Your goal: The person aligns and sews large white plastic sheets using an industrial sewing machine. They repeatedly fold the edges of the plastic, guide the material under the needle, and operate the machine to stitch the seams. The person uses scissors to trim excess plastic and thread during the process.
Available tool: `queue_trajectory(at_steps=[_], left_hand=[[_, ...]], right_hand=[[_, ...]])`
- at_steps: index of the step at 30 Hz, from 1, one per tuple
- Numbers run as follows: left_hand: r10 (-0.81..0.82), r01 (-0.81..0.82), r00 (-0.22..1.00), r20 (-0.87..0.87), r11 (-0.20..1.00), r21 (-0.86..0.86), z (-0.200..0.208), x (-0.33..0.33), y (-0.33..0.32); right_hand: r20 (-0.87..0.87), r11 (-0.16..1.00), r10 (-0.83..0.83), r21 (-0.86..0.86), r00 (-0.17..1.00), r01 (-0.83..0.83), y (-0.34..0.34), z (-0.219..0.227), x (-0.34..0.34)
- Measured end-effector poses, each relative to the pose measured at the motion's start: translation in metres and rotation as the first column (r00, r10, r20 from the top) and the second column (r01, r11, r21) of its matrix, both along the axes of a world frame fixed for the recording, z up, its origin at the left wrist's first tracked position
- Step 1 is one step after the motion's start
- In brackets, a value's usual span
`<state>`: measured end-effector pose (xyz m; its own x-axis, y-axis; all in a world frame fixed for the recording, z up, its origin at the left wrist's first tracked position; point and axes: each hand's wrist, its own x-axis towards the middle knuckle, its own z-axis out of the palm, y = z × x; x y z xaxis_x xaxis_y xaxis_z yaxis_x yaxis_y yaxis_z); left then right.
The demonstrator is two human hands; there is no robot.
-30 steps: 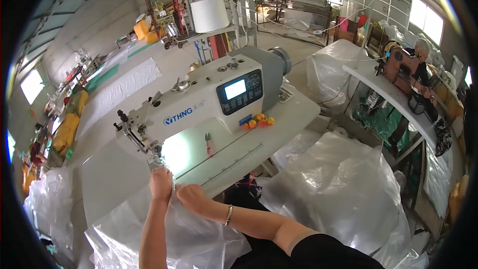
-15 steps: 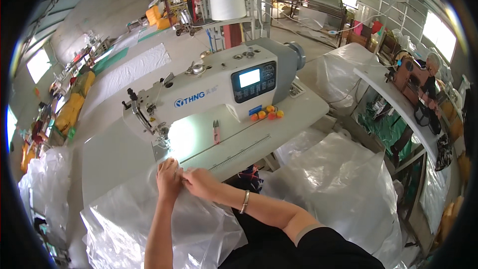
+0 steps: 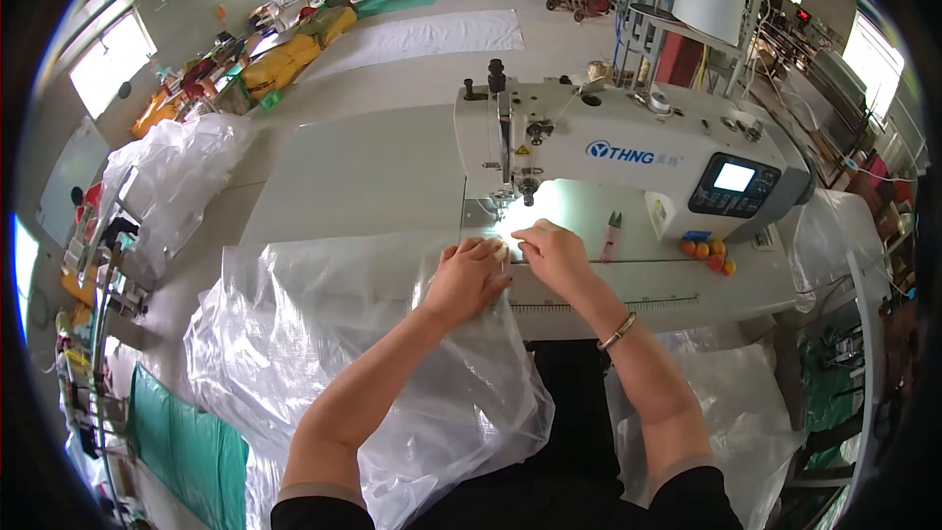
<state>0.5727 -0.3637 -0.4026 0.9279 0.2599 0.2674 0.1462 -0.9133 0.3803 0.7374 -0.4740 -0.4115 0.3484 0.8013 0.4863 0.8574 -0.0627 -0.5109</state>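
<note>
A white sewing machine (image 3: 628, 137) stands on a pale table, its lamp lighting the needle area. A clear plastic sheet (image 3: 324, 294) lies over the table's front left and hangs in folds over the edge. My left hand (image 3: 466, 280) rests on the sheet's right end, palm down, thumb apart from the fingers. Just right of it, my right hand (image 3: 554, 253) has its fingers closed in a pinch at the sheet's corner, in front of the presser foot; the pinched edge is largely hidden by glare. Pink-handled thread snips (image 3: 611, 236) lie right of that hand.
Several small orange and red balls (image 3: 708, 253) sit by the machine's base. A large white thread cone (image 3: 708, 2) stands behind. More clear plastic (image 3: 726, 402) hangs at right, and another heap (image 3: 186, 167) lies at left. A green sheet (image 3: 191, 447) is at lower left.
The view has swung left, shifting the machine rightward in the picture. My hands, close together before, are now slightly apart, with the left one laid on the sheet.
</note>
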Motion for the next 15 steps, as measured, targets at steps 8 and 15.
queue_trajectory(at_steps=[8,15], left_hand=[[-0.042,0.043,0.998,-0.037,0.999,0.021,0.008,0.003,0.006],[-0.059,0.060,0.998,-0.008,0.997,0.054,-0.001,0.013,0.025]], right_hand=[[0.252,0.995,-0.019,-0.086,0.968,0.042,0.014,-0.011,0.002],[0.203,0.998,-0.014,-0.061,0.979,0.027,0.027,-0.009,0.010]])
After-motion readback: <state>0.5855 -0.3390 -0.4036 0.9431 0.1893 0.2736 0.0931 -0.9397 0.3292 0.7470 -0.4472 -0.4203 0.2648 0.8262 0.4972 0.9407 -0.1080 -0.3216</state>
